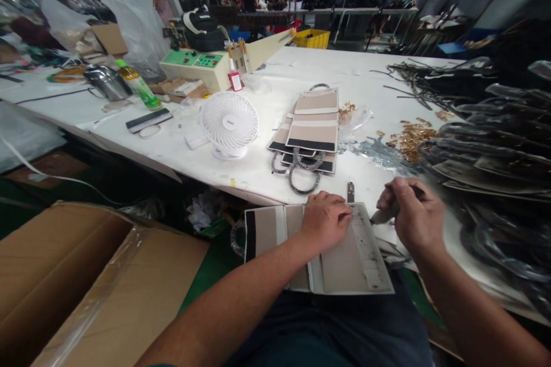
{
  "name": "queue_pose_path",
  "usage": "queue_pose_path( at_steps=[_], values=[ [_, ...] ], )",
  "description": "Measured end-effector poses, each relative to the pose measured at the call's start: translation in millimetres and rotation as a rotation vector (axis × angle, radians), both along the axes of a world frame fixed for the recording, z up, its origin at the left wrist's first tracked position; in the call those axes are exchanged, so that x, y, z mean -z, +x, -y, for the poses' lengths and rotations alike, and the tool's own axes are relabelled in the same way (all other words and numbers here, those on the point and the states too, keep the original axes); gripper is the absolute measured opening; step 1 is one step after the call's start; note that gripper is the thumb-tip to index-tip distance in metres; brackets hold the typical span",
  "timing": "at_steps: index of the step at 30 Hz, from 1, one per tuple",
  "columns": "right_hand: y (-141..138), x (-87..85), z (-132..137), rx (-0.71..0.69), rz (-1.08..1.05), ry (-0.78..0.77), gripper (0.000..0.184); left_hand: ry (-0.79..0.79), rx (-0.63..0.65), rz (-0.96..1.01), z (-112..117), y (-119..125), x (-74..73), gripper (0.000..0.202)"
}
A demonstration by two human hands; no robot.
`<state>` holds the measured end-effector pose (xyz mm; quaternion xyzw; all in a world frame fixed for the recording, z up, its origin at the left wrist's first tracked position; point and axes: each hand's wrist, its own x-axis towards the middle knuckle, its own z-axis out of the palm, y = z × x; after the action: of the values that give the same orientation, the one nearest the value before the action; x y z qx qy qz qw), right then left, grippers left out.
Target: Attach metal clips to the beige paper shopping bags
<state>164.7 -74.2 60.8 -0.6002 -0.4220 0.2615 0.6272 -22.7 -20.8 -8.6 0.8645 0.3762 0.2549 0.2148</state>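
A flat beige bag panel (340, 266) with a black band at its left end lies across the person's lap, just off the near edge of the white table (275, 77), its long axis running left to right. The left hand (325, 221) lies palm down on the panel's upper middle, fingers curled and pressing it flat; it grips nothing, only pins the piece. The right hand (408, 212) hovers just off the panel's upper right corner, fingers closed around a small pale-tipped tool (381, 217) whose tip points leftward at the strip along the panel's top edge. What kind of tool it is cannot be told. The spot being worked therefore lies to the left of the right hand and just right of the left hand's fingertips, in the narrow space between the two; the right hand is the one nearer to it with the tool.

A small dark clip-like piece (350, 191) rests on the table edge just beyond the left hand. Farther up the table a stack of similar finished panels (314, 126) with ring handles lies near the middle, a small white fan (229, 124) to its left, and scattered gold metal fittings (411, 137) to the right. An open cardboard box (81, 287) stands on the floor at the left.
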Motion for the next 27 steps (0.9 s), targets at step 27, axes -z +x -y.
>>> queue_pose_path(
  at_steps=[27],
  values=[
    [-46.6, 12.8, -13.2, -0.182, 0.29, 0.037, 0.058, -0.092, 0.035, -0.147, -11.4, -4.2, -20.8, 0.021]
  ],
)
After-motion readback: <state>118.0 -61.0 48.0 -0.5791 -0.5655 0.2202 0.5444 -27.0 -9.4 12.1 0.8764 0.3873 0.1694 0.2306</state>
